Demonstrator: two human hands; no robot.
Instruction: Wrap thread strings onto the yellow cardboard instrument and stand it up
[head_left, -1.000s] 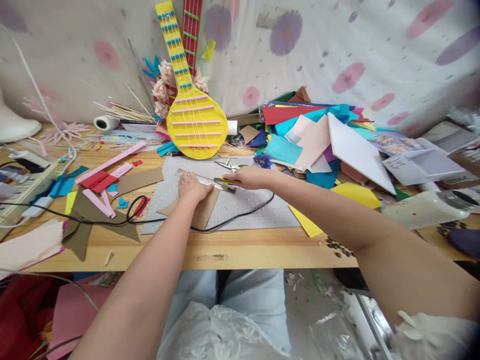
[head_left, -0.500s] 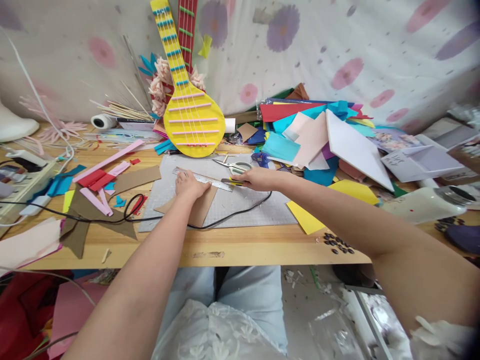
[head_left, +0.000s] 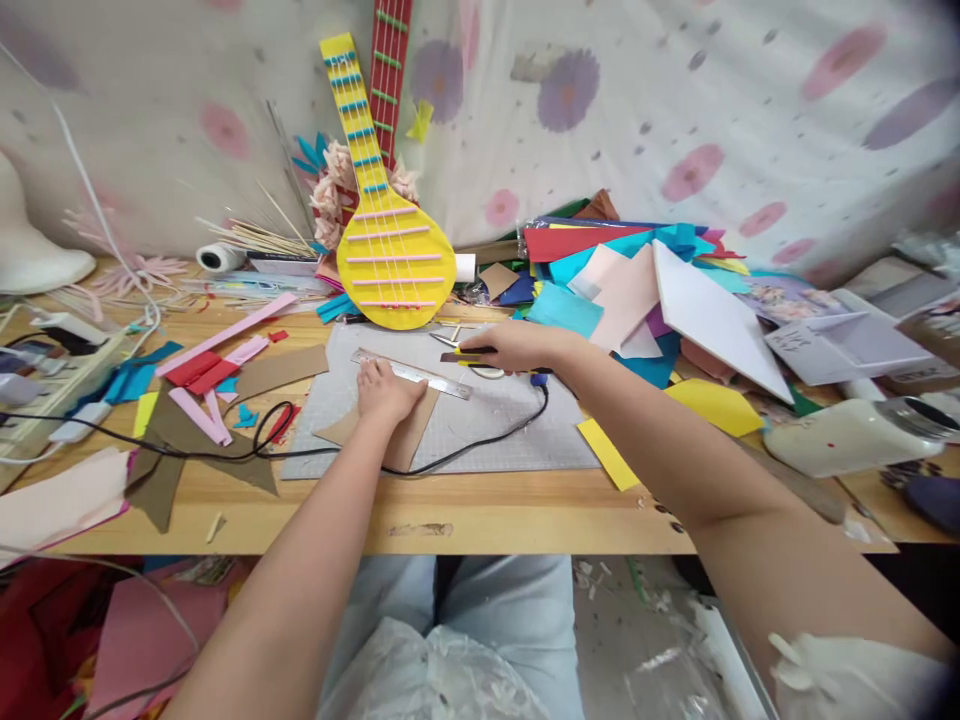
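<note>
My left hand [head_left: 386, 393] presses a metal ruler [head_left: 448, 387] down onto a piece of brown cardboard [head_left: 416, 432], thumb apart from the bent fingers. Under them lies a grey cutting mat [head_left: 517, 435]. In my right hand [head_left: 517, 345] is a yellow and black utility knife [head_left: 474, 356], its tip pointing left, just beyond the ruler's right end and apart from it. Scissors [head_left: 444, 340] lie partly hidden behind that hand. A black cord [head_left: 480, 447] crosses the mat and passes close to the cardboard's lower edge.
A yellow paper instrument [head_left: 396, 270] leans against the back curtain. Coloured sheets [head_left: 570, 310] and a white board [head_left: 712, 320] are piled at the right, near a white bottle [head_left: 832, 437]. Paper scraps [head_left: 202, 370] and a power strip [head_left: 67, 390] lie on the left.
My right hand has moved the utility knife away from the ruler, up and slightly right, over the scissors. My left hand stays on the ruler. The whole view has tilted up a little.
</note>
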